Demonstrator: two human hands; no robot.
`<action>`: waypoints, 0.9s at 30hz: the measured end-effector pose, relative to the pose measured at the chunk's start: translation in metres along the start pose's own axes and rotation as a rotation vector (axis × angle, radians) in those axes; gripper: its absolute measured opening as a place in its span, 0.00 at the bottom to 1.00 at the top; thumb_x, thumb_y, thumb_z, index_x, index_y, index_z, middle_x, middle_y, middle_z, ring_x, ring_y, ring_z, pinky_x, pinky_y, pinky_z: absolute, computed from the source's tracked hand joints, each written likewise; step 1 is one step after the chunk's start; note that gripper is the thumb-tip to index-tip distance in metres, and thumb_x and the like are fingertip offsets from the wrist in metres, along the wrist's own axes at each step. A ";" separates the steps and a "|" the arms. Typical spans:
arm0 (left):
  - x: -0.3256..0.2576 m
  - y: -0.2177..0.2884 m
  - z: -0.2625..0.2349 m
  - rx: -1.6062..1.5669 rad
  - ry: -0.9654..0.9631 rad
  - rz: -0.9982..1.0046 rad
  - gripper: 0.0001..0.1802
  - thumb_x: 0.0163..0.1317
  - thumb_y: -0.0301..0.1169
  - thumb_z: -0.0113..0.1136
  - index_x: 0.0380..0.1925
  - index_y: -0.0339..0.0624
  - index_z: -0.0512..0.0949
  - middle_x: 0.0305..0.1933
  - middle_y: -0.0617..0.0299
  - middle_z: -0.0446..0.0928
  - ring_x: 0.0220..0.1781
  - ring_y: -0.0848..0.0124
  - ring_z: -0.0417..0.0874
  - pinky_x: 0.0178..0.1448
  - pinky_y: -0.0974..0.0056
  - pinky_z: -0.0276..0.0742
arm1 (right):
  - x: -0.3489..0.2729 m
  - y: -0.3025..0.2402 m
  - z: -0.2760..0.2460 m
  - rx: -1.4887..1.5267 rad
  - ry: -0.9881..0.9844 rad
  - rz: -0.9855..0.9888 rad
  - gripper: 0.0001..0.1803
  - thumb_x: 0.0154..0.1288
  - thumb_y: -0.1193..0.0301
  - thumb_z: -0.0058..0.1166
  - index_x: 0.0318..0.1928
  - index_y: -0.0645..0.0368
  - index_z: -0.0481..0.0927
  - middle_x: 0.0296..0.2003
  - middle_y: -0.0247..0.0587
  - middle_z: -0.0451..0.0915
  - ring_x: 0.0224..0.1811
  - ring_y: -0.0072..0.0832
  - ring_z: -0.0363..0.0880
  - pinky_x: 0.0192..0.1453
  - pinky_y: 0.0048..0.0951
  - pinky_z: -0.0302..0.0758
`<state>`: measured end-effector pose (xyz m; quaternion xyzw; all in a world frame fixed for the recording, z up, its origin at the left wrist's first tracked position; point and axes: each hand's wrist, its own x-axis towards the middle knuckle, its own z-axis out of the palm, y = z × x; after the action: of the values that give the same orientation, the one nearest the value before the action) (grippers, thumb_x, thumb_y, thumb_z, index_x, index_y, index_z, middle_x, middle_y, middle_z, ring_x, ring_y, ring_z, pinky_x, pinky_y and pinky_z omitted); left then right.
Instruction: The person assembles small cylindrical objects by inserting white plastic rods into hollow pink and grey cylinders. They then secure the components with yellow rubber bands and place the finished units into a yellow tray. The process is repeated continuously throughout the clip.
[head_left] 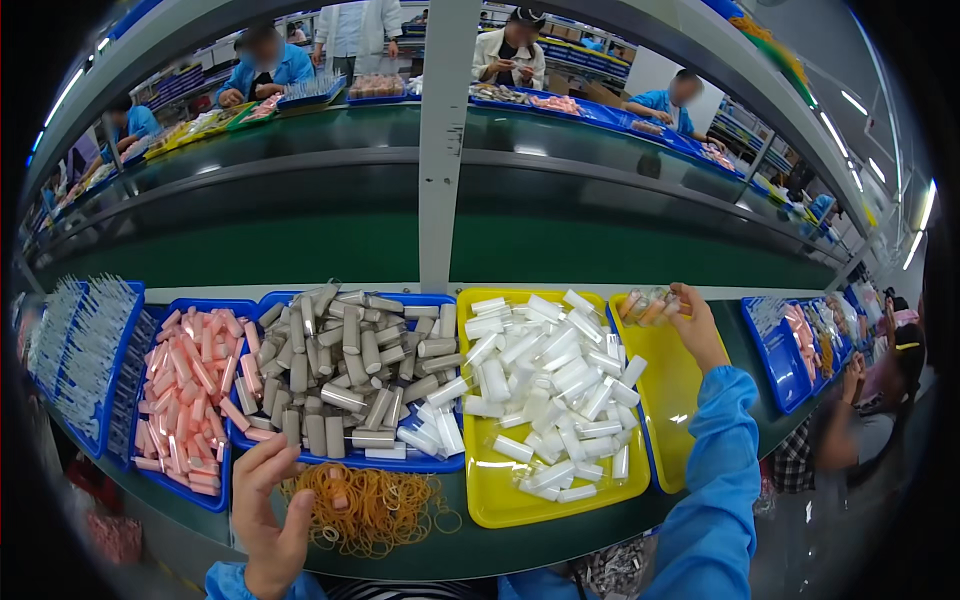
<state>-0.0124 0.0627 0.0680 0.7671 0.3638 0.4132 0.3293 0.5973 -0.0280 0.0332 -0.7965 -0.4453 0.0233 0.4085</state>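
My left hand [270, 510] is raised at the near edge, thumb apart from the curved fingers, nothing held. Just right of it lies a pile of tan rubber bands [385, 515], with a small pink piece among them. At the right, my right hand [697, 328] reaches to the far end of a narrow yellow tray [668, 420]. Its fingertips close on the right end of a bundle of small clear-and-orange tubes [645, 306]; the exact grip is partly hidden. Left of that, a wider yellow tray [480, 490] holds many white cylinders [560, 390].
Blue trays hold grey cylinders [350, 350], pink cylinders [185, 400] and thin clear sticks [85, 340]. Another blue tray [785, 375] stands at right, near a seated person [870, 420]. A grey upright post [436, 180] rises behind the trays. People work across the far bench.
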 end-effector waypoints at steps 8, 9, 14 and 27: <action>-0.007 -0.004 0.004 -0.054 0.143 -0.079 0.26 0.59 0.17 0.59 0.60 0.36 0.71 0.66 0.49 0.65 0.60 0.63 0.75 0.60 0.60 0.76 | -0.028 0.009 -0.012 0.132 0.321 0.131 0.27 0.64 0.82 0.48 0.65 0.59 0.70 0.58 0.46 0.77 0.57 0.34 0.77 0.57 0.27 0.75; -0.012 -0.011 0.003 -0.046 0.206 -0.080 0.26 0.59 0.16 0.58 0.60 0.36 0.71 0.63 0.51 0.67 0.55 0.64 0.77 0.58 0.62 0.76 | -0.030 0.015 -0.023 0.159 0.366 0.131 0.25 0.65 0.80 0.48 0.64 0.59 0.71 0.57 0.45 0.77 0.56 0.33 0.78 0.56 0.26 0.75; -0.034 -0.051 -0.051 0.278 0.414 0.003 0.19 0.59 0.16 0.60 0.51 0.37 0.78 0.49 0.55 0.74 0.39 0.70 0.77 0.46 0.67 0.74 | -0.079 -0.082 -0.003 0.286 0.224 0.047 0.15 0.71 0.68 0.54 0.53 0.64 0.79 0.41 0.37 0.82 0.41 0.23 0.78 0.45 0.21 0.73; -0.009 -0.121 -0.194 0.719 0.368 -0.002 0.05 0.60 0.22 0.61 0.37 0.40 0.81 0.35 0.57 0.78 0.34 0.58 0.82 0.37 0.60 0.77 | -0.219 -0.266 0.075 0.008 -0.226 -0.385 0.04 0.62 0.82 0.57 0.38 0.66 0.80 0.31 0.41 0.79 0.32 0.27 0.77 0.38 0.26 0.71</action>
<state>-0.2201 0.1579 0.0532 0.7463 0.5386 0.3898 -0.0303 0.2517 -0.0686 0.0907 -0.6872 -0.6321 0.0357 0.3562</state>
